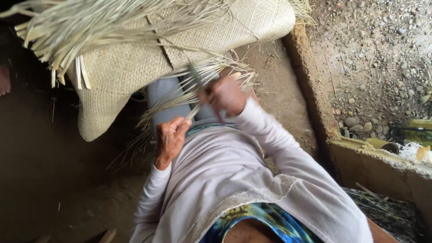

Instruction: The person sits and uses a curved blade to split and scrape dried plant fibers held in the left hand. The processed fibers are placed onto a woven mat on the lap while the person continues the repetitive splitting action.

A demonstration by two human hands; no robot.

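While gripping strips [180, 96], both hands beside woven mat [130, 63].

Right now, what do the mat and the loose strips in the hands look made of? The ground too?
Mat: dried plant-leaf strips, pale tan and matte, in a checker weave.
Loose strips: seemingly the same fiber, flat, thin, unwoven.
Ground: packed earth, brown and dull; loose gravel lies beside it.

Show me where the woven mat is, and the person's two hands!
woven mat [135, 58], head view, on the flat plaited middle.
left hand [170, 137], head view, on the back of the hand gripping strips.
right hand [225, 95], head view, on the blurred knuckles.
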